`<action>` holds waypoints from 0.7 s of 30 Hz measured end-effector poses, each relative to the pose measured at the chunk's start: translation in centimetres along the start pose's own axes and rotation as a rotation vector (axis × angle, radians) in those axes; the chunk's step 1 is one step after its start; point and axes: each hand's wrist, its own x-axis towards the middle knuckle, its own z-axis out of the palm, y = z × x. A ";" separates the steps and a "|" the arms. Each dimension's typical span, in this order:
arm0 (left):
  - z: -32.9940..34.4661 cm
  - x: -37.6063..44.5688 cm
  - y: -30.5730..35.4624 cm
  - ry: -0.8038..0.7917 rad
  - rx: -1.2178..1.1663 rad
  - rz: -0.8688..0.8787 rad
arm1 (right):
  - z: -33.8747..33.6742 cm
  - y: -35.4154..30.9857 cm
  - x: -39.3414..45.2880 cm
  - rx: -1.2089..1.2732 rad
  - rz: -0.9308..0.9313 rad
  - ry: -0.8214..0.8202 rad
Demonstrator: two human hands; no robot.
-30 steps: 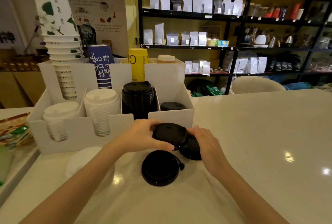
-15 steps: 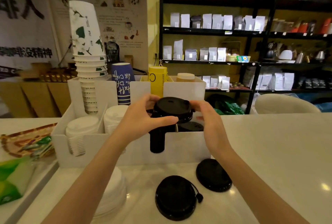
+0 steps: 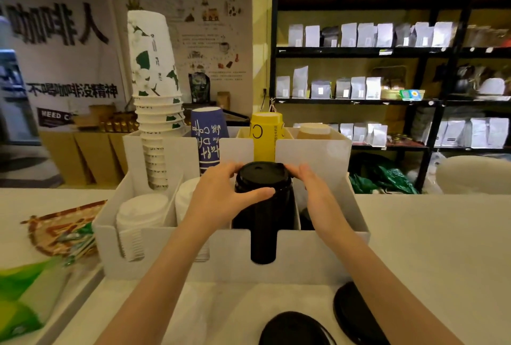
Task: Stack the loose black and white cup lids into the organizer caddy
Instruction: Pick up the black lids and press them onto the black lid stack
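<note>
Two hands at the organizer caddy (image 3: 309,248), both on the top black lid (image 3: 261,173) of the black lid stack (image 3: 262,214). Left hand (image 3: 218,195) clasped round that lid's left side, thumb laid across the near edge, fingers curled behind. Right hand (image 3: 315,189) pressed against the lid's right rim with fingertips; full closure round it not discernible. Lid level, seated on the stack in the third front compartment from the left, stack visible through the slot in the caddy's front wall.

Two loose black lids on the white counter (image 3: 431,248), near the bottom edge of view, in front of the caddy: one (image 3: 293,329) centre, one (image 3: 356,314) to its right, both partly cut off by forearms or frame. Close together; touching or not, unclear.

Noted two white lid stacks in the front compartments to the left: the far-left one (image 3: 138,220) in full view, the next (image 3: 185,201) partly hidden behind the left hand. Fourth front compartment mostly hidden by the right wrist; something dark low inside, not identifiable.

Rear row of the caddy: tall stack of white-and-green paper cups (image 3: 154,87), blue cup (image 3: 208,137), yellow cup (image 3: 266,137), tan cup (image 3: 313,131). Black shelving (image 3: 359,51) with pale bags behind.
</note>
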 end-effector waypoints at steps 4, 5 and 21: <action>0.0 0.1 0.2 -0.027 0.005 0.021 | -0.4 0.4 0.2 -0.026 0.011 -0.034; -0.1 0.1 0.2 -0.040 0.004 0.023 | -0.4 0.5 0.3 -0.027 0.023 -0.037; 0.2 0.2 -0.7 -0.105 0.017 0.017 | -0.3 1.0 -1.0 -0.153 0.000 -0.094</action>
